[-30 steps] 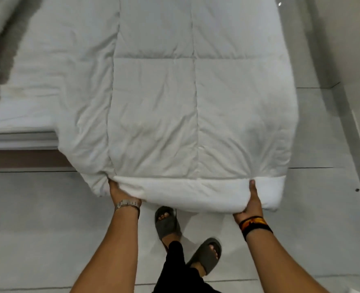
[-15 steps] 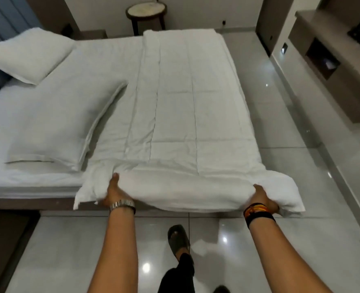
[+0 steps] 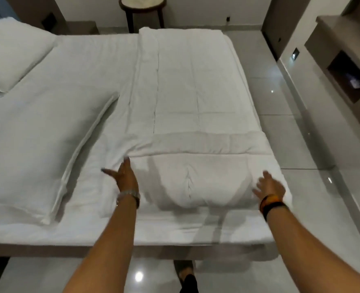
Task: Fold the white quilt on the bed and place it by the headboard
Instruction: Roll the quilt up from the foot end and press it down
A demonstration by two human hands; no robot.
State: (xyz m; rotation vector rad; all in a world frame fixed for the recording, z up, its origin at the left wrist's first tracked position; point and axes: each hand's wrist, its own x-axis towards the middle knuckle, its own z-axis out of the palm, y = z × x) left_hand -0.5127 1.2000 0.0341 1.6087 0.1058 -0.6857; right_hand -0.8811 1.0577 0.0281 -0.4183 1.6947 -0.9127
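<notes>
Softly puffed quilt (image 3: pixel 196 115) (stitched squares)

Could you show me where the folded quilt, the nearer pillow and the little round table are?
quilt (image 3: pixel 196 98), head view, on its flat quilted top.
nearer pillow (image 3: pixel 33 149), head view, on its broad middle.
round table (image 3: pixel 142 1), head view, on its pale top.

A bedroom, perhaps a hotel room, though blur leaves that unsure. Shown by a low bed (image 3: pixel 48 231) with white sheets filling the frame, two pillows (image 3: pixel 12 51) at left, a round side table (image 3: pixel 142 3) at top centre, glossy floor tiles (image 3: pixel 301 144) and built-in shelving (image 3: pixel 344 66) at right.
</notes>
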